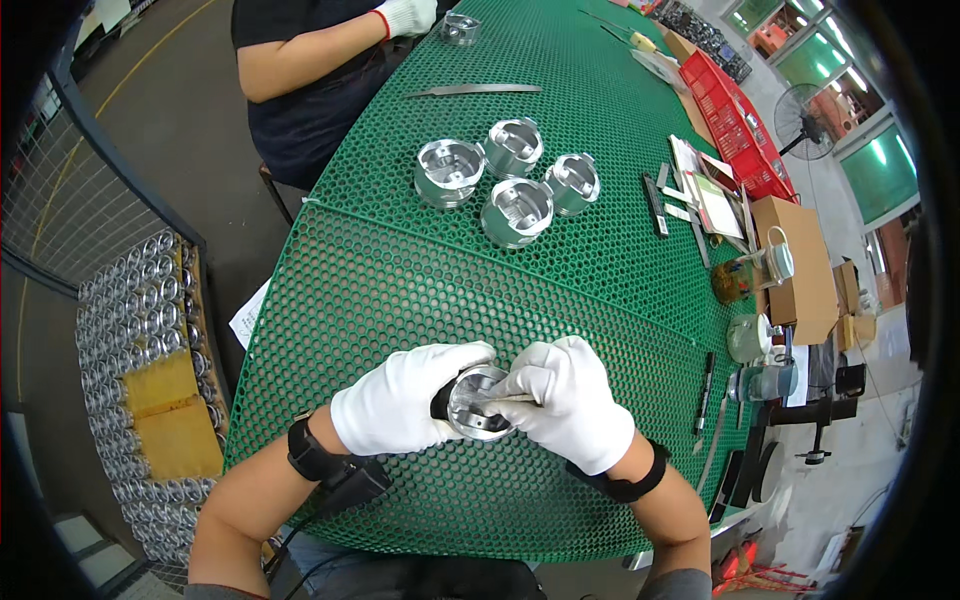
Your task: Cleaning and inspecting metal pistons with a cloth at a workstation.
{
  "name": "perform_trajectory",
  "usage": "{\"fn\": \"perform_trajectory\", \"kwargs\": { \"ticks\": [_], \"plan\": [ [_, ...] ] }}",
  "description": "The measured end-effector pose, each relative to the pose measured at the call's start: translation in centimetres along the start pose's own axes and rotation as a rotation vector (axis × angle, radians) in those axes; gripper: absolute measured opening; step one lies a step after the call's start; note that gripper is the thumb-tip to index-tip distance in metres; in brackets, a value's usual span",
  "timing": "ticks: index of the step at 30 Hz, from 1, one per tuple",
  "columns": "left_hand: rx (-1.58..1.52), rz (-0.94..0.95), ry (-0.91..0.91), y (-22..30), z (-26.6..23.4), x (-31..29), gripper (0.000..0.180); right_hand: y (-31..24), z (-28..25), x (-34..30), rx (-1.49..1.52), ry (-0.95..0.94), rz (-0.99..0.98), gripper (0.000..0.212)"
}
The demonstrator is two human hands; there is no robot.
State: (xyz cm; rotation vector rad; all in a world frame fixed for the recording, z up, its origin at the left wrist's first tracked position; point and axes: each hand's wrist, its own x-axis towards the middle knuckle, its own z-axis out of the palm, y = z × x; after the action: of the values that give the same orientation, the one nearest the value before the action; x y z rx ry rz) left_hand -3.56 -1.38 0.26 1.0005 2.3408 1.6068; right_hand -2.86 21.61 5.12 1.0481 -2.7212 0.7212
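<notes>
My left hand (410, 398), in a white glove, is closed around the side of a shiny metal piston (478, 412), its hollow end turned up towards me. My right hand (572, 400), also gloved in white, reaches over the piston's right rim. Its fingers are pinched together inside the hollow, around something thin that is mostly hidden. Farther up the green mat (390, 290) stands a group of several similar pistons, among them a near one (517, 213) and a left one (449, 172). Beyond them lies a slim metal file (474, 90).
A co-worker's gloved hand (408, 16) is beside another piston (461, 29) at the far left. Many pistons fill a rack (150, 310) on the left. Along the right edge are a marker (705, 392), glass jars (748, 338), papers (712, 205), a cardboard box (795, 265) and a red crate (735, 125).
</notes>
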Motion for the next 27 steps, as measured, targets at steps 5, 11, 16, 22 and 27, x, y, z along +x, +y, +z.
{"fn": "perform_trajectory", "kwargs": {
  "ticks": [5,11,16,22,27],
  "plan": [
    [-0.018,0.016,0.002,0.0,0.0,0.1,0.074,0.4,-0.5,0.5,-0.035,-0.165,-0.068,0.024],
    [-0.040,0.053,-0.018,-0.5,-0.1,0.1,0.073,0.7,0.3,0.2,-0.004,-0.172,-0.070,0.026],
    [-0.022,0.029,-0.037,-0.2,-0.3,0.2,0.074,-0.9,1.4,-1.4,-0.202,0.033,-0.023,0.034],
    [-0.016,0.062,0.000,-0.3,-0.1,0.2,0.071,-1.8,2.4,-2.2,-0.175,0.106,0.092,0.033],
    [-0.016,0.042,-0.007,0.0,-0.2,0.3,0.071,-1.9,3.0,-2.6,-0.155,0.140,0.153,0.031]
  ]
}}
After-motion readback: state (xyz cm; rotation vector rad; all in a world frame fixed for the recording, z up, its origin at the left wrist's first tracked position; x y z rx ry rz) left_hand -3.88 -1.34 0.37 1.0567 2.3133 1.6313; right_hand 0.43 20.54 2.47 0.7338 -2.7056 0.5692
